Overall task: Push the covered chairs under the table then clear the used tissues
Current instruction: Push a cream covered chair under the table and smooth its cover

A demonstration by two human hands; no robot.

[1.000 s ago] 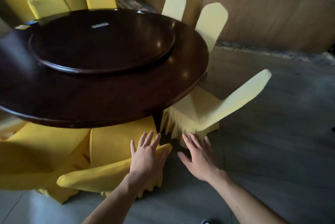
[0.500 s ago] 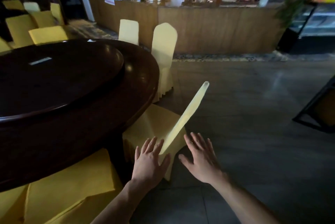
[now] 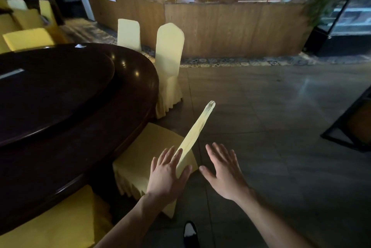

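Dark polished wood on the round surface [image 3: 128,95], glossy, with small light spots along the rim. Matt yellow cloth over the nearest chair [image 3: 152,147], smooth on the seat, pleated at the skirt; paler cloth, same matt weave, on the chair at the far edge [image 3: 169,51]. Ribbed wooden panelling on the bar counter [image 3: 230,28], dull. Grey floor [image 3: 271,111] tiles, smooth, faintly shiny.
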